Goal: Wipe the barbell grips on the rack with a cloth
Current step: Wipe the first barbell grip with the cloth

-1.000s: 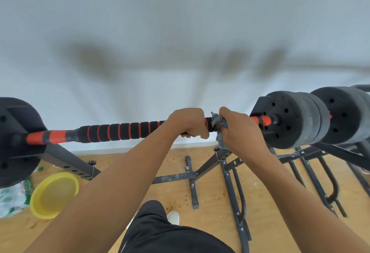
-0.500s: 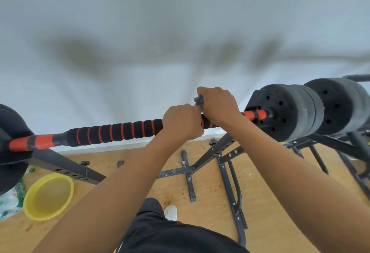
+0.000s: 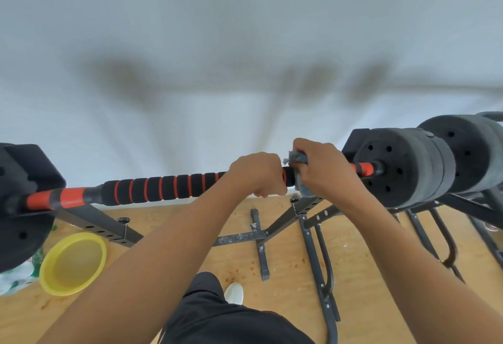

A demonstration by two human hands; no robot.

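Two hands are working the barbell [image 3: 163, 188] where it is lying across the rack [image 3: 109, 228], its long axis running from the left edge of the rack to the right. We are clenching our left hand [image 3: 255, 173] around the black-and-orange foam grip [image 3: 160, 188], steadying the bar. Our right hand [image 3: 324, 170] is curling its fingers around the grey-blue cloth [image 3: 299, 177], which is wrapping the bar at the right end of the foam, just beside the left hand, with a frayed corner poking up and another hanging below.

The relation we are watching is this: the long unwiped run of foam is stretching away to the left of the cloth, beyond our left fist, while to the right only a short orange sleeve [image 3: 363, 168] is separating our right hand from the weight plates [image 3: 402, 166]. We are judging that the cloth hand is the one nearer the work, and that sliding it leftward along the axis will call for the left hand to give way first.

Compared with half a second ago, our right hand is sitting a little farther right and the two fists are standing slightly apart instead of pressing together; more cloth is showing. A yellow bowl [image 3: 73, 263] is sitting on the wooden floor [image 3: 285, 262] under the rack's left end.
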